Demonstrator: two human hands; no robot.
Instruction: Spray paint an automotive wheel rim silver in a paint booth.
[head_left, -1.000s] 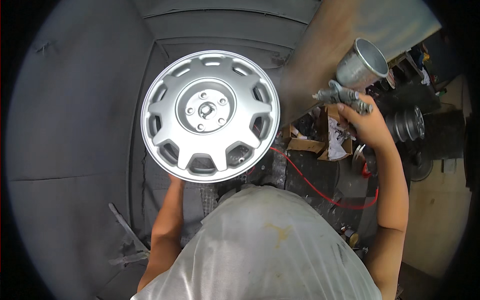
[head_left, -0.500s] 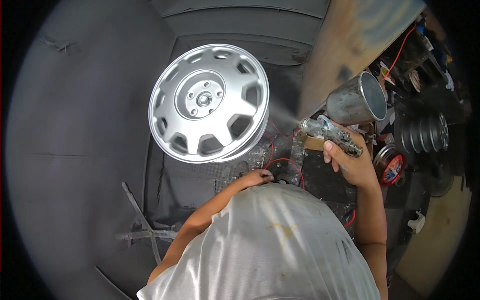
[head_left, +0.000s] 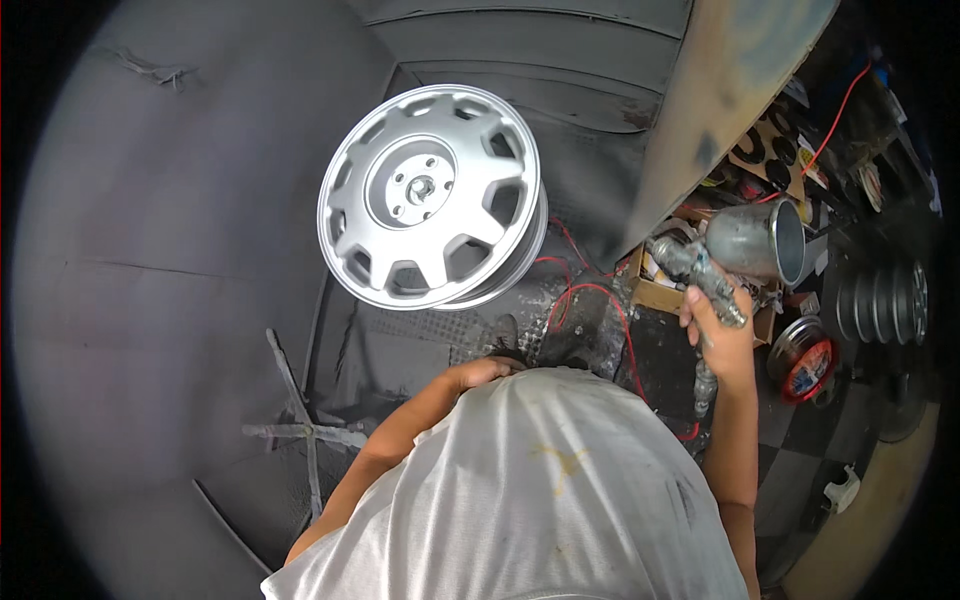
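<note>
A silver alloy wheel with notched openings and several bolt holes is tilted in the upper middle. To its right, my right hand is closed round a paint-smeared spray gun with a round metal cup; the gun points toward the upper left and a hose fitting hangs below it. My left hand is beneath the wheel, against my body at the front of my shirt, fingers curled; what they hold, if anything, is hidden. The wheel's support is hidden.
Dark grey booth walls, a pale panel at upper right, a taped cross-shaped stand lower left. Cardboard boxes, a red hose, a stack of dark wheels and a red-faced round can lie rightward.
My left hand left the wheel for my body. The spray gun moved down; the mist seen half a second ago no longer shows. The wheel appears higher and more tilted, the view shifted.
</note>
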